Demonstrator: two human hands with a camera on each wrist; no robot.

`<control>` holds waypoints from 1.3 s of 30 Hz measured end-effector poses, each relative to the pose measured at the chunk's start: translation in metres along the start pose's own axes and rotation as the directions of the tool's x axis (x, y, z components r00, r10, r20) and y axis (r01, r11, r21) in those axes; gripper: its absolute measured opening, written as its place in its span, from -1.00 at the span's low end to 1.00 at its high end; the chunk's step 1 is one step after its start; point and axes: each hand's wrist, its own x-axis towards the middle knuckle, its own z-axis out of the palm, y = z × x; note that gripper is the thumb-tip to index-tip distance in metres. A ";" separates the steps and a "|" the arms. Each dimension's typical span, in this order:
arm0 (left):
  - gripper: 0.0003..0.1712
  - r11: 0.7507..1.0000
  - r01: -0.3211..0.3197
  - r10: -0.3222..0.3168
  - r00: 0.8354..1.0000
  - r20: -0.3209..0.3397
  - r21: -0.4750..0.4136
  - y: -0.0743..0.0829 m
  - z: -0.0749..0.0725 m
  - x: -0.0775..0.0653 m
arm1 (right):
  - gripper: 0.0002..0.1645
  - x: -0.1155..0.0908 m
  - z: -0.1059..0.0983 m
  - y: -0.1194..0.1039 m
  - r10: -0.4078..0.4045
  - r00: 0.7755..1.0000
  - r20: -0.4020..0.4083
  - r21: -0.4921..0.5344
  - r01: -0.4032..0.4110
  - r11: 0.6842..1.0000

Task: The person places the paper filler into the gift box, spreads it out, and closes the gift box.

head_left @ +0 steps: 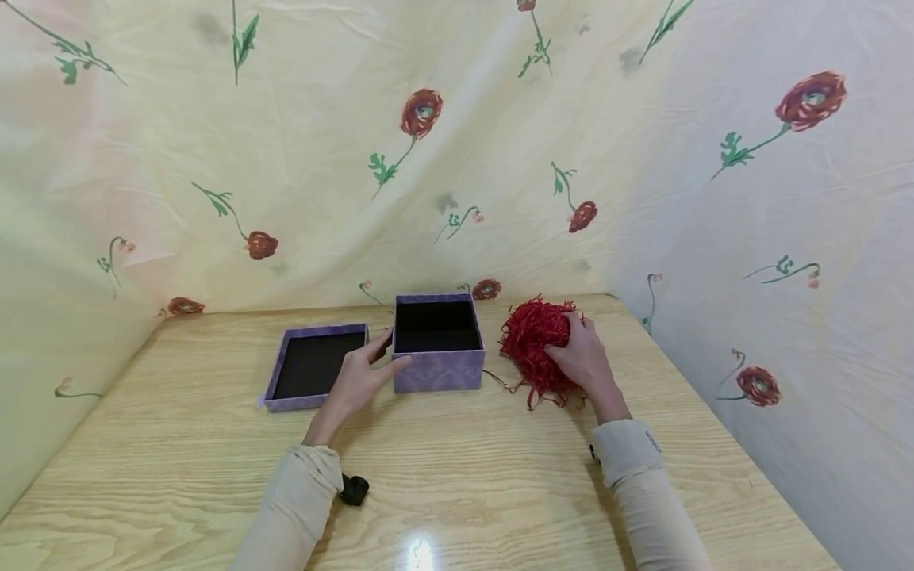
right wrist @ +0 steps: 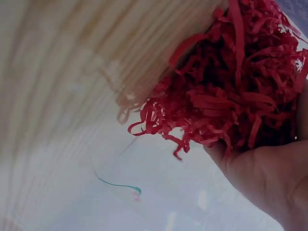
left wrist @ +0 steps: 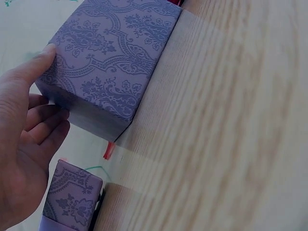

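A purple patterned box point(head_left: 439, 371) with a dark inside stands upright on the table, its top uncovered. My left hand point(head_left: 362, 377) holds its left side, the thumb at the front corner and the fingers against the side wall; the left wrist view shows this grip on the box point(left wrist: 110, 57) close up. To the right of the box lies a heap of red shredded paper point(head_left: 535, 337). My right hand point(head_left: 581, 357) grips into its right side, and the paper strands point(right wrist: 226, 101) hide most of the fingers in the right wrist view.
Left of the box, the matching lid point(head_left: 296, 403) lies with its dark inside up, partly behind my left hand. A few loose strands trail from the heap toward the box. Floral cloth point(head_left: 321, 159) hangs behind and beside the wooden table point(head_left: 457, 452).
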 end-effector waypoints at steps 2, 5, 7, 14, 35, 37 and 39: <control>-0.13 1.000 -0.004 0.004 1.000 0.003 -0.001 0.000 0.000 0.000 | -0.15 -0.001 -0.002 0.000 0.002 1.000 -0.013 0.010 -0.001 1.000; -0.13 1.000 -0.008 0.008 1.000 0.005 -0.003 0.000 0.000 0.000 | -0.16 -0.002 -0.004 0.000 -0.003 0.999 -0.041 0.027 0.004 1.000; -0.13 1.000 -0.010 0.010 1.000 0.007 -0.002 0.000 -0.001 0.000 | -0.16 -0.003 -0.006 0.000 -0.005 0.998 -0.059 0.039 0.008 0.999; -0.14 1.000 -0.016 0.016 1.000 0.011 0.002 -0.001 -0.002 0.000 | -0.11 -0.008 -0.011 -0.003 0.003 0.996 -0.087 0.081 0.004 0.997; -0.13 1.000 0.001 -0.001 1.000 0.009 -0.004 -0.001 -0.002 0.001 | -0.11 -0.005 -0.038 -0.047 -0.118 0.974 -0.194 0.135 0.145 0.980; -0.14 1.000 0.005 -0.005 1.000 0.010 -0.002 -0.002 -0.002 0.001 | -0.11 -0.005 -0.040 -0.052 -0.138 0.971 -0.195 0.139 0.166 0.976; -0.15 1.000 0.010 -0.010 1.000 0.012 -0.004 -0.001 -0.002 0.001 | -0.10 -0.004 -0.042 -0.057 -0.154 0.970 -0.190 0.143 0.183 0.973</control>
